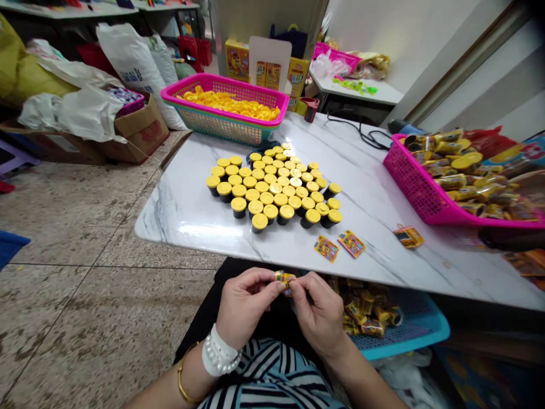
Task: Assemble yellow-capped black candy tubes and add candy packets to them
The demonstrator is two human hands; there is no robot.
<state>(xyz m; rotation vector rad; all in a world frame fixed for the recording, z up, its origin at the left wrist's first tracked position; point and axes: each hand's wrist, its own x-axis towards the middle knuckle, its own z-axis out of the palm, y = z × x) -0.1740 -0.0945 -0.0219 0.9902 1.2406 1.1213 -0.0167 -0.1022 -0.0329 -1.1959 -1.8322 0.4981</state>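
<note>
Head view: at the lower middle of the frame, the left hand (pixel 244 301) and the right hand (pixel 322 309) are working at a small printed wrapper (pixel 284 277), which is hanging between them, above the lap and near the desk (pixel 366 187). Each grip is pinching the wrapper between thumb and finger; the fingertips are partly hiding its shape, so I cannot tell whether it is flat, folded or rolled. Handling it well probably means keeping both pinches light and level, with the thumbs close together, since thin film would crease or tear under uneven pulling.

As for writing, the two flat packets (pixel 326 249) lying right of the yellow-lidded pots (pixel 281 200) are showing bright print, too small to read. A yellow box (pixel 237 59) at the upper middle is carrying pictures and print, with no brand that I can make out. At the upper left, a white sack (pixel 128 62) is bearing blue lettering, also too blurred to read.
</note>
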